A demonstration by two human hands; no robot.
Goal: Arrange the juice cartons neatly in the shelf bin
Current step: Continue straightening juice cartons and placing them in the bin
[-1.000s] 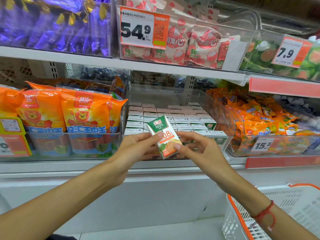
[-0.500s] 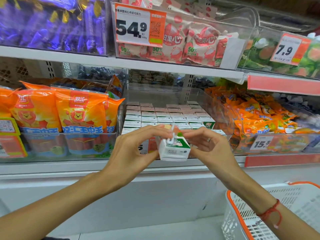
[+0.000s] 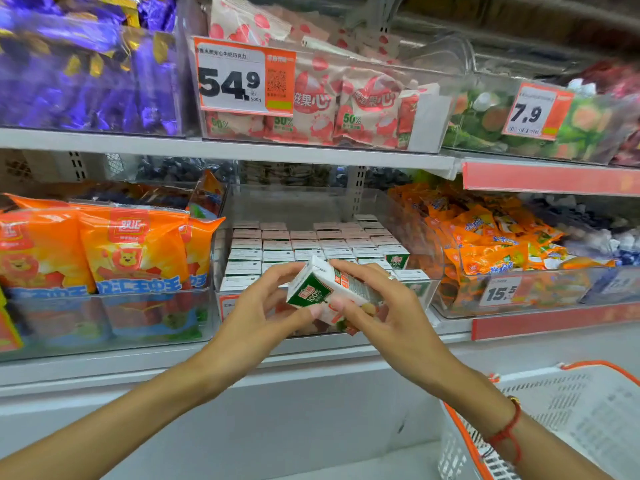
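Observation:
A small white and green juice carton (image 3: 323, 289) is held tilted in front of the clear shelf bin (image 3: 420, 237), its top pointing up and left. My left hand (image 3: 266, 308) pinches its left end between thumb and fingers. My right hand (image 3: 377, 310) grips its right side, fingers curled over the top. Behind them, rows of juice cartons (image 3: 301, 244) stand upright in the bin, white tops showing; one green-faced carton (image 3: 396, 259) stands at the right end of a row.
Orange snack bags (image 3: 104, 251) fill the bin to the left and small orange packets (image 3: 491, 244) the bin to the right. A shelf (image 3: 225, 152) with price tags runs above. A white basket with an orange rim (image 3: 568, 420) sits at lower right.
The carton has been turned between both hands, from upright to bottom-forward to tilted with its green face showing. Both hands stayed in front of the bin.

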